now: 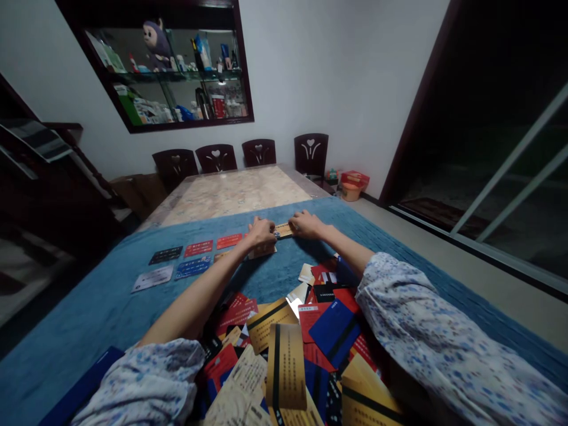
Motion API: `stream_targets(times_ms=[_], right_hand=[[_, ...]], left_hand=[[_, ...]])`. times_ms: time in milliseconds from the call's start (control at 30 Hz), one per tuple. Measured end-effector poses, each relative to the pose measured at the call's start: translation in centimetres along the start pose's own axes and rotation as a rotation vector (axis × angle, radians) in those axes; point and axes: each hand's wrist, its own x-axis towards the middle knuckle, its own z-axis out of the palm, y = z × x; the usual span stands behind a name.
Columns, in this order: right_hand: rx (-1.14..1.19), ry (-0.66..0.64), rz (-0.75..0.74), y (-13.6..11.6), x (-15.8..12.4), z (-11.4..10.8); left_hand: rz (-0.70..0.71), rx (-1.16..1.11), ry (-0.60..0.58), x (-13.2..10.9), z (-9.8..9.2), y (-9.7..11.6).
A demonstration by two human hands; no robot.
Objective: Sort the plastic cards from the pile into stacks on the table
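Where the lower middle of the frame fills up, a loose heap of cards lies nearest, with a striped gold card (286,367) on top and a dark blue card (335,334) tilted to its right. Patterned sleeves (412,319) flank the heap, pushed up to the forearms. Beyond, at centre left on the blue cloth (110,284), a pale card (152,278), a blue card (193,267), a black card (165,255) and red cards (199,248) sit apart in rough rows, and a few more show partly beneath the left wrist.

Just above the frame's centre, a narrow-looking yellowish card (284,230) lies between the two hands: right of the left hand (261,232) and left of the right hand (306,224). Neither is clearly nearer, as each reaches one end. Its long axis runs crosswise, from hand to hand, the right end slightly higher in the frame; which way its print faces, I cannot tell. The right fingers are drawn together, pinching the right end; the left fingers are curled at the left end, though whether they grip or merely touch is hidden.

Farther up stretches the bare tabletop (239,192), then dark chairs (311,155) and, upper left, a wall cabinet (177,74).
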Motion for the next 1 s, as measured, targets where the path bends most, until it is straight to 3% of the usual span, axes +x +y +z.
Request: stream_targets(times_ms=[533,1000], right_hand=[[0.068,-0.005,0.020,1.1,2.8,2.0],[0.089,-0.012,0.088,0.2,2.0,1.7]], left_hand=[[-0.048,-0.019,-0.061,1.8,-0.1,-0.3],[-0.063,-0.014,-0.036,1.6,0.0,-0.3]])
